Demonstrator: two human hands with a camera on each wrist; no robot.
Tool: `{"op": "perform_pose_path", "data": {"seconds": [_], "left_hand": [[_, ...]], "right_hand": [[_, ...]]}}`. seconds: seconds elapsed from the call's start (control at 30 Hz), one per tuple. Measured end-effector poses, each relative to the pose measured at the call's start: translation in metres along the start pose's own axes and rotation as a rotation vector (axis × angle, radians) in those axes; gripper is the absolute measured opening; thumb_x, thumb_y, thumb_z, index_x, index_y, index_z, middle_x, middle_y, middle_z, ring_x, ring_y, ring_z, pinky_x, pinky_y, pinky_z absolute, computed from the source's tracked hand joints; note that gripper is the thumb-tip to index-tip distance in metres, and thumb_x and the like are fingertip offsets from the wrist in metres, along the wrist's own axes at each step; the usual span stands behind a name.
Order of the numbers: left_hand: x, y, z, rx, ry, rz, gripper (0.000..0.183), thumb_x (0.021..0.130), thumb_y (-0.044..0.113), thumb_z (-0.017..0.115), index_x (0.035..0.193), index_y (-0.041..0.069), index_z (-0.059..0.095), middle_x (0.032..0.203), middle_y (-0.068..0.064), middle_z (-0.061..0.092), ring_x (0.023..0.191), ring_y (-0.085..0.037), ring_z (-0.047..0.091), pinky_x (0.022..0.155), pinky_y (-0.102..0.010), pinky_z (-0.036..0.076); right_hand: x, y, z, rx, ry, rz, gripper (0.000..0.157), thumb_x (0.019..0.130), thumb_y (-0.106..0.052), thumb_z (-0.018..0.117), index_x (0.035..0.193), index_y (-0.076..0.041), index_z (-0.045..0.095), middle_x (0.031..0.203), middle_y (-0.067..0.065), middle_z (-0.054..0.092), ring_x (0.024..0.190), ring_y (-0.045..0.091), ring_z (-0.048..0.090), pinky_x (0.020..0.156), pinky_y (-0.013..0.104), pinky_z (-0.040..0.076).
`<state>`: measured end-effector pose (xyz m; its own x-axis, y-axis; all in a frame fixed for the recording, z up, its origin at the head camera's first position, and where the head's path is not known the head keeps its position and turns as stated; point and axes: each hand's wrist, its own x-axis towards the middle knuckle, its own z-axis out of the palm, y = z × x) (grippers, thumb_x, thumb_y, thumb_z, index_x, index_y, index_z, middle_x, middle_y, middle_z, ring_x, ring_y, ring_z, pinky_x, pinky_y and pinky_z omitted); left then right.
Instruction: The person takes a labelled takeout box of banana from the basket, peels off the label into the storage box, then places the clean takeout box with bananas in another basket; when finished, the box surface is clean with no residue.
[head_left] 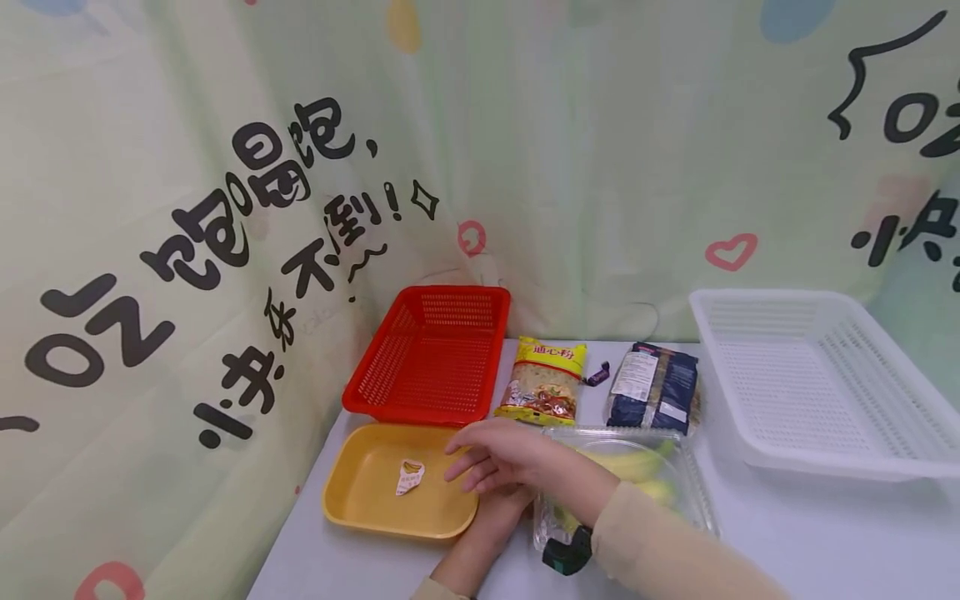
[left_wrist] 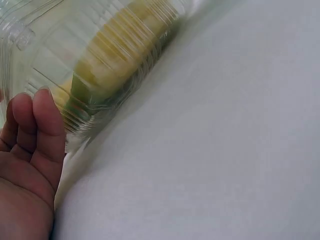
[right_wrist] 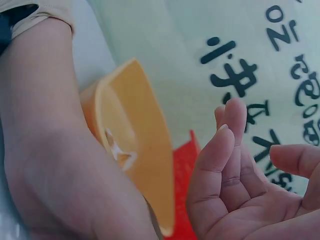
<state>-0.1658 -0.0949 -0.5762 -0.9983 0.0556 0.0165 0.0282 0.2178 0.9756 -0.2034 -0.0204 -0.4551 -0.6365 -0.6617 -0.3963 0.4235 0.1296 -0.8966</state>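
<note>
A clear plastic box [head_left: 703, 492] with yellow-green bananas [head_left: 637, 465] inside sits in front of me. My left hand [head_left: 504, 502] is at the box's left side; in the left wrist view its fingers [left_wrist: 49, 112] stand straight and close together, right at the clear wall. Above it, my right hand [head_left: 498, 450] crosses over the left wrist and partly hides that hand. Its fingers are loosely bent with nothing between them, as the right wrist view also shows. Left of both hands lies a yellow tray [head_left: 360, 492], with a torn paper label picturing bananas [head_left: 409, 477] in it.
Behind the yellow tray stands a red basket [head_left: 420, 412]. A yellow-topped food packet [head_left: 542, 379], a small purple wrapped piece [head_left: 597, 374] and a dark blue packet [head_left: 652, 387] lie along the back. At the right is a white basket [head_left: 832, 467]. A printed curtain [head_left: 585, 183] surrounds the table.
</note>
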Motion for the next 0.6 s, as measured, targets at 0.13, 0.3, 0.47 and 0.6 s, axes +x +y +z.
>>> {"op": "perform_pose_path", "data": {"seconds": [0.13,0.3,0.47,0.6], "left_hand": [[-0.003,-0.004,0.0,-0.23,-0.055,-0.042,0.04,0.083,0.012,0.064,0.122,0.004,0.06,0.092,0.008,0.059,0.075,-0.005,0.052,0.067,-0.018,0.044],[-0.002,-0.004,-0.001,-0.304,-0.148,-0.077,0.059,0.091,0.007,0.057,0.148,0.015,0.044,0.081,0.006,0.055,0.059,-0.008,0.045,0.054,-0.019,0.041],[0.0,-0.005,-0.001,-0.34,-0.183,-0.095,0.064,0.092,0.004,0.054,0.152,0.019,0.039,0.076,0.006,0.049,0.06,-0.008,0.044,0.055,-0.018,0.039],[-0.001,-0.005,-0.001,-0.349,-0.177,-0.115,0.064,0.092,0.005,0.056,0.151,0.021,0.039,0.077,0.006,0.05,0.061,-0.009,0.044,0.055,-0.018,0.039]], "right_hand": [[-0.032,-0.003,-0.029,-0.007,-0.002,-0.053,0.037,0.099,-0.033,0.055,0.121,-0.005,0.064,0.099,0.013,0.075,0.068,0.014,0.07,0.065,0.025,0.058],[-0.075,0.0,-0.068,-0.003,0.023,-0.112,0.036,0.102,-0.029,0.05,0.125,-0.003,0.059,0.101,0.012,0.075,0.069,0.014,0.07,0.068,0.026,0.058],[-0.117,0.008,-0.106,-0.036,0.096,-0.156,0.039,0.103,-0.029,0.048,0.13,-0.001,0.054,0.099,0.008,0.073,0.072,0.014,0.067,0.069,0.027,0.057],[-0.149,0.019,-0.135,-0.056,0.153,-0.181,0.037,0.103,-0.03,0.049,0.129,-0.005,0.053,0.096,0.004,0.072,0.071,0.012,0.065,0.07,0.028,0.058]]}}
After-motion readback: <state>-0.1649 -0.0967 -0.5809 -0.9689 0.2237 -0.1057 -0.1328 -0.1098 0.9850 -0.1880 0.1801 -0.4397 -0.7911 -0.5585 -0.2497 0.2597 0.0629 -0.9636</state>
